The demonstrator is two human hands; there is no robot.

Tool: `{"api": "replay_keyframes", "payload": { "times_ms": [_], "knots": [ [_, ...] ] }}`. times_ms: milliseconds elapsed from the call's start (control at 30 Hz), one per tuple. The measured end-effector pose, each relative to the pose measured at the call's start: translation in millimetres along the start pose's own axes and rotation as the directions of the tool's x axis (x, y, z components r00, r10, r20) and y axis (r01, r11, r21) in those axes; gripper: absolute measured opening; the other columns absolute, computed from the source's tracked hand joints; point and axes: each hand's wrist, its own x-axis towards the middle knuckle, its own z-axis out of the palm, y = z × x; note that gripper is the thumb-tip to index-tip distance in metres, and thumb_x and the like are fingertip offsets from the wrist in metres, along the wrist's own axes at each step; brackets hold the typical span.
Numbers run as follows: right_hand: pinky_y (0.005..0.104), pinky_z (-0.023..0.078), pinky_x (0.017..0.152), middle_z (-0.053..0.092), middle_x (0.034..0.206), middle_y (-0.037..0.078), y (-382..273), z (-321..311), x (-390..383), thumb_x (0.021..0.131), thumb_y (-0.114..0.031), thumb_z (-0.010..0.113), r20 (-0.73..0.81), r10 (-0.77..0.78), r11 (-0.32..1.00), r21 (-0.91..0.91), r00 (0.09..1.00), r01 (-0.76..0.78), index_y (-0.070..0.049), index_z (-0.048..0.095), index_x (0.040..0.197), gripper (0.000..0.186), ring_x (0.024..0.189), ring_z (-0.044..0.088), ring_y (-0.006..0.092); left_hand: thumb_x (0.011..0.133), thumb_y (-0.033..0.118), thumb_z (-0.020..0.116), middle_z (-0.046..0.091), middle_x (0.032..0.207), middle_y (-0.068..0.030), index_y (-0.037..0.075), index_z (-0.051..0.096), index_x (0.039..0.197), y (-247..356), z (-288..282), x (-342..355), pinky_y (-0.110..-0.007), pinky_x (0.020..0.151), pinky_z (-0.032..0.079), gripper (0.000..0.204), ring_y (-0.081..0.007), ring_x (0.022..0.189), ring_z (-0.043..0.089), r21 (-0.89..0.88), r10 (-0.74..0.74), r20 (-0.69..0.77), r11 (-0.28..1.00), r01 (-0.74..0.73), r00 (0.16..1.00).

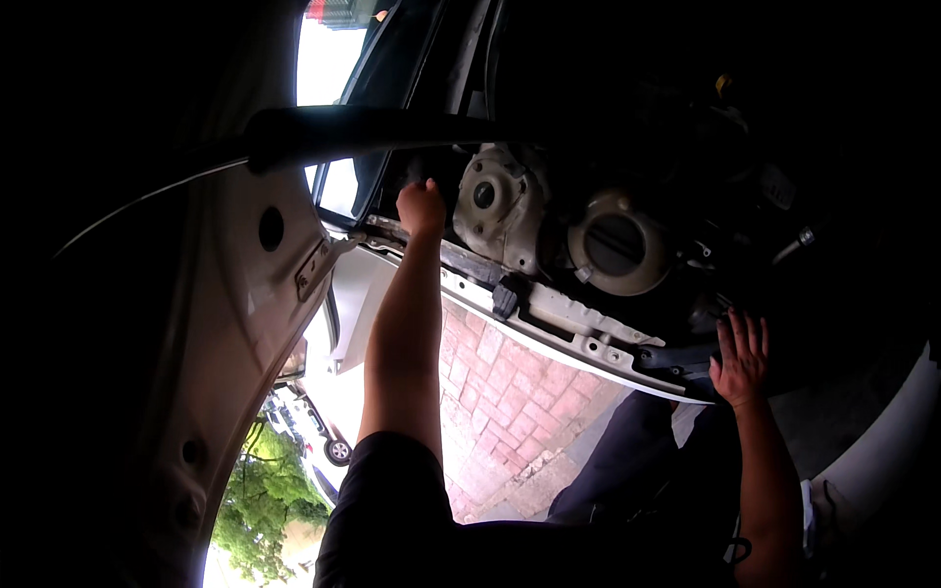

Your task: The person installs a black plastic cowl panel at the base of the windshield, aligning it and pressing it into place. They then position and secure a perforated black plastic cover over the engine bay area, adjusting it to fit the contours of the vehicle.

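Observation:
I am bent over a car's engine bay under a raised bonnet (245, 284). My left hand (420, 207) reaches to the back corner near the windscreen, fingers curled; what they hold there is dark and hidden. It is just left of a metal strut tower (490, 201). My right hand (739, 353) rests with fingers spread on the dark front part at the near right of the bay, beside a black plastic piece (671, 361) on the fender rail (588, 316). A round pale housing with a dark centre (627, 274) lies between my two hands.
A black bar (353, 132) crosses the upper view. A pale fender (353, 294) runs at the lower left of the bay. Below are pink paving (500, 392) and my dark-clothed legs (608, 461). A white car (333, 431) and green trees (250, 461) show outside.

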Motion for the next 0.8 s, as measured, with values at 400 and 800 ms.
{"api": "replay_keyframes", "payload": {
  "times_ms": [400, 800],
  "knots": [
    [0.0569, 0.019, 0.126, 0.033, 0.165, 0.013, 2.9, 6.7, -4.0, 0.077, -0.033, 0.082, 0.102, 0.037, 0.999, 0.001, 0.994, -0.037, -0.010, 0.051, 0.146, 0.079, 0.152, 0.031, 0.0330, 0.091, 0.020, 0.074, 0.059, 0.131, -0.0220, -0.001, 0.058, 0.134, -65.8, -44.7, -110.6, -0.046, 0.110, 0.040, 0.051, -0.0396, 0.126, 0.054, -0.268, -0.078, -0.384, 0.963, -0.030, 0.920],
    [0.0572, 0.020, 0.124, 0.036, 0.164, 0.014, 8.4, 6.2, -2.9, 0.076, -0.039, 0.082, 0.092, -0.016, 1.000, -0.011, 0.996, 0.017, -0.010, 0.054, 0.145, 0.079, 0.152, 0.033, 0.0337, 0.089, 0.025, 0.076, 0.047, 0.135, -0.0247, -0.006, 0.050, 0.136, -78.8, 11.1, -121.8, -0.045, 0.113, 0.036, 0.063, -0.0382, 0.130, 0.045, -0.300, -0.431, -0.330, 0.891, 0.340, 0.840]
  ]
}}
